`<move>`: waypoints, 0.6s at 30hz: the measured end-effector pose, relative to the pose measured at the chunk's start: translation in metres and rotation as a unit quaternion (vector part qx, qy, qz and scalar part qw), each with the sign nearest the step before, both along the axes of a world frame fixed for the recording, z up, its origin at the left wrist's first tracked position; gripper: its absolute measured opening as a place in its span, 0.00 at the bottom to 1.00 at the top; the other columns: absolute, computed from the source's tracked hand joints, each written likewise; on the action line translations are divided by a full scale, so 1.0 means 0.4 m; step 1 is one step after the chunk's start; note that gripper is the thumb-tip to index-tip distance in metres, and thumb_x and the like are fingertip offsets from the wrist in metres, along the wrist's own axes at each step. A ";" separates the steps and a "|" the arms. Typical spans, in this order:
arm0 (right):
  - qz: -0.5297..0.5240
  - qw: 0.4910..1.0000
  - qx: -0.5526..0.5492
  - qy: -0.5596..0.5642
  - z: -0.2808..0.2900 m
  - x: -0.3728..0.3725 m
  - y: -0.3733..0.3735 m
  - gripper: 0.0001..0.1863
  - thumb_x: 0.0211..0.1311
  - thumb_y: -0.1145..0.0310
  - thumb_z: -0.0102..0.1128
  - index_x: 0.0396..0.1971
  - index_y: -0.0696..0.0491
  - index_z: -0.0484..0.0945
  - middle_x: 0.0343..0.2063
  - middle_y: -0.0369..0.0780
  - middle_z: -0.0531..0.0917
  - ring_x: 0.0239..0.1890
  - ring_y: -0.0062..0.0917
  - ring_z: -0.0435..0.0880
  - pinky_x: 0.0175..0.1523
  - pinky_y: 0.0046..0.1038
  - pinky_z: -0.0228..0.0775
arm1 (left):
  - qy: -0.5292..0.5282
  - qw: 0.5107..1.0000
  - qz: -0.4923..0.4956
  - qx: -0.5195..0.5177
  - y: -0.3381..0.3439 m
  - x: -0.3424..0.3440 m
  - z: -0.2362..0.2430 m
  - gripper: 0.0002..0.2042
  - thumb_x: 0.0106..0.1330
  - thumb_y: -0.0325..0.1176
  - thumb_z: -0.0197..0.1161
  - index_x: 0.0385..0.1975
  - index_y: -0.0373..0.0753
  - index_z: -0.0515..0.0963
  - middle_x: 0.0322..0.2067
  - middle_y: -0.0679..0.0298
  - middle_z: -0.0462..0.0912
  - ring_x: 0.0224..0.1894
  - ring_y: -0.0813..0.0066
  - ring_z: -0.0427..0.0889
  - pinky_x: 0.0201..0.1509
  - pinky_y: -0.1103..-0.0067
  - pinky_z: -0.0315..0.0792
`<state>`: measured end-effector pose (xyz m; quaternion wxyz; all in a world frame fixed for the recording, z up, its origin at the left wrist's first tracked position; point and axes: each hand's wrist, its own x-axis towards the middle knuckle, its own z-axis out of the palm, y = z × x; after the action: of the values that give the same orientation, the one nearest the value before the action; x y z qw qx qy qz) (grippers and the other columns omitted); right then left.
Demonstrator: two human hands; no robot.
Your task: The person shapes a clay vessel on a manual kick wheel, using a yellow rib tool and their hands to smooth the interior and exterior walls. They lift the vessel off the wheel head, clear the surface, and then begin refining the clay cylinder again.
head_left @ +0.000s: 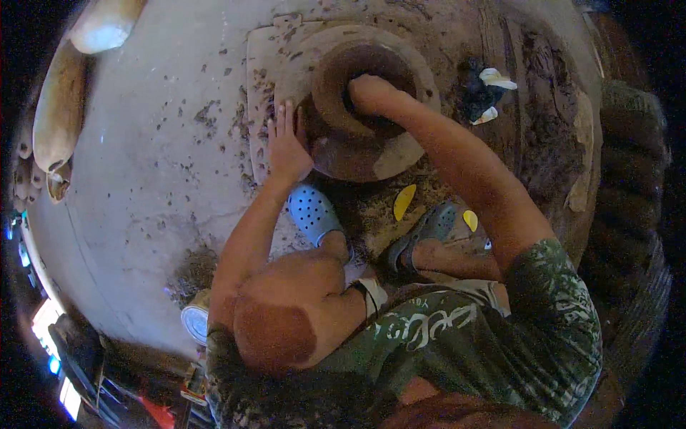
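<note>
Head view: right hand (371,95) inside the brown pot (329,84)

The pot sits mouth-up on a round board (423,66), its wall around the right hand (fingers hidden; I cannot tell their state). Left hand (288,149), fingers slightly spread, lies just left of the pot; contact is unclear.

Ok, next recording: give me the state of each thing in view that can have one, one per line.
Clay pot: mouth open, facing the camera
Wheel: smeared with clay; spinning or still, can't tell
Right hand: in the pot's mouth, fingers hidden
Left hand: fingers extended, beside the pot
Blue clog: worn
Larger yellow piece: lying on the floor
</note>
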<state>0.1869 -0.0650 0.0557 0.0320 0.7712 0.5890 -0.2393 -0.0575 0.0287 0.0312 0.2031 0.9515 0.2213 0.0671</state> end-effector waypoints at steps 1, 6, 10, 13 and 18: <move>0.000 1.000 -0.019 0.000 0.008 0.004 0.006 0.11 0.55 0.74 0.60 0.35 0.62 0.85 0.38 0.55 0.86 0.43 0.48 0.88 0.45 0.44 0.82 | 0.004 1.000 -0.005 0.002 -0.009 0.000 0.000 0.44 0.68 0.59 0.55 0.73 0.29 0.55 0.75 0.42 0.47 0.78 0.43 0.44 0.78 0.53 0.40; 0.006 1.000 -0.010 0.005 -0.001 0.018 -0.003 0.11 0.54 0.74 0.60 0.34 0.62 0.85 0.39 0.56 0.86 0.43 0.48 0.88 0.46 0.43 0.82 | 0.035 0.999 -0.008 -0.017 -0.071 -0.002 0.007 0.45 0.66 0.59 0.57 0.70 0.25 0.58 0.73 0.34 0.47 0.76 0.37 0.45 0.77 0.52 0.44; 0.000 0.999 -0.036 -0.002 0.109 -0.003 -0.016 0.09 0.54 0.72 0.61 0.33 0.60 0.83 0.37 0.53 0.86 0.42 0.49 0.86 0.46 0.44 0.80 | 0.119 0.990 -0.022 -0.074 -0.070 0.008 0.047 0.41 0.66 0.57 0.58 0.68 0.26 0.63 0.67 0.31 0.60 0.72 0.40 0.59 0.75 0.58 0.54; -0.073 0.985 0.154 0.032 0.196 -0.007 -0.137 0.07 0.55 0.72 0.61 0.33 0.57 0.79 0.33 0.50 0.84 0.40 0.50 0.84 0.43 0.46 0.77 | 0.302 0.937 0.029 -0.175 -0.004 0.062 0.164 0.35 0.70 0.54 0.56 0.65 0.29 0.69 0.63 0.35 0.70 0.68 0.43 0.68 0.73 0.62 0.60; -0.064 0.994 0.083 0.042 0.320 0.052 -0.460 0.10 0.58 0.69 0.63 0.37 0.54 0.76 0.33 0.48 0.81 0.39 0.50 0.81 0.42 0.46 0.74 | -0.146 0.935 0.103 -0.308 0.107 0.161 0.132 0.29 0.78 0.54 0.45 0.63 0.34 0.72 0.61 0.45 0.76 0.63 0.48 0.74 0.71 0.63 0.62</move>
<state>0.2076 -0.2491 0.1836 -0.0729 0.7967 0.5569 -0.2233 0.0070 0.0714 0.0838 0.5080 0.7941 0.2956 0.1546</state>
